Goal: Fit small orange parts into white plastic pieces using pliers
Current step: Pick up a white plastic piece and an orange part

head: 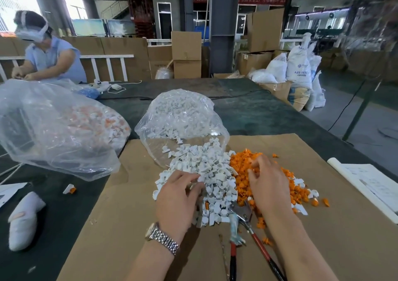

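Note:
A pile of white plastic pieces [206, 168] spills from a clear bag [181, 117] onto the cardboard sheet [120, 216]. Right beside it lies a heap of small orange parts [243, 162]. My left hand [178, 196], with a metal watch on its wrist, rests at the near edge of the white pile, fingers curled and pinching a white piece. My right hand [267, 183] lies on the orange heap with its fingers spread, the tips touching orange parts. The red-handled pliers [243, 218] lie on the cardboard between my wrists, held by neither hand.
A large clear bag [53, 127] of assembled white-and-orange pieces sits at left. One assembled piece [70, 189] and a white cloth glove [23, 218] lie on the dark table. Papers [370, 181] lie at right. Another person [47, 52] works at the far left.

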A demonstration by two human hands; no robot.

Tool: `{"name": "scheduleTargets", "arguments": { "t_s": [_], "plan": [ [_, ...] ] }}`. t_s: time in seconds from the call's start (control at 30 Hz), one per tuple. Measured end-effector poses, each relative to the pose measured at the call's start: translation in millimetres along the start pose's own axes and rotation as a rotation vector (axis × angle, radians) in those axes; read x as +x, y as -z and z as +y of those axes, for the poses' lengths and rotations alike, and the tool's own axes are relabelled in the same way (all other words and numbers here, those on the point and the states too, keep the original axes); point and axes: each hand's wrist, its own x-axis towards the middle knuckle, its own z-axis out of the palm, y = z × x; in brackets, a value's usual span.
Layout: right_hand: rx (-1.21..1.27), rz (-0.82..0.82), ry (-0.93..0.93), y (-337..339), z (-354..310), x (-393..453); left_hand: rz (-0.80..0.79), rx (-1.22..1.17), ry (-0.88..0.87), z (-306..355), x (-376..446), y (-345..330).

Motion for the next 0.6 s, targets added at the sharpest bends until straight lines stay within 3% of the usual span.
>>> {"name": "scheduleTargets", "arguments": {
  "t_s": [0.2, 0.43, 0.6],
  "plan": [
    [0.415, -0.027, -0.010, 3.6, -11.1, -1.6, 0.012, -0.236, 0.124, 7.6, -3.3, 9.0],
    [0.992, -0.351, -0.031, 13.2, -39.0, -9.9, -0.169, -0.673, 0.349, 7.7, -1.9, 23.8],
    [1.088, -0.414, -0.018, 18.8, -38.9, -12.5, -0.265, -0.898, 0.423, 10.6, -0.9, 23.3]
  ]
}}
